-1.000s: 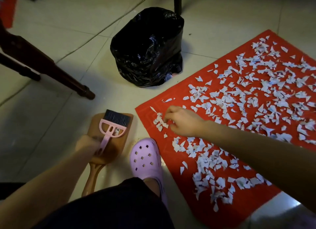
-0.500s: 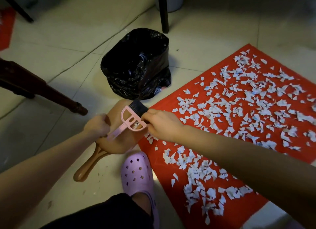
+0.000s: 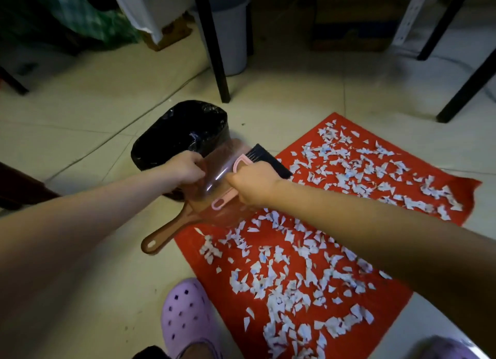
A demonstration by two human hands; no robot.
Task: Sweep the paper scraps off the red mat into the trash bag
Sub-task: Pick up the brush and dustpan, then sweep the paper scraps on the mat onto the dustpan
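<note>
Right hand (image 3: 252,183) now grips 1 brush (image 3: 264,158).

Red mat (image 3: 397,302) laid flat on tiled floor, covered in white paper scraps (image 3: 281,286) scattered across most of its surface. Black trash bag (image 3: 185,133) stood open-topped just beside the mat's far-left corner.

Dim, warm indoor light, dark background, slight motion blur, wide-angle bending at the edges.
</note>
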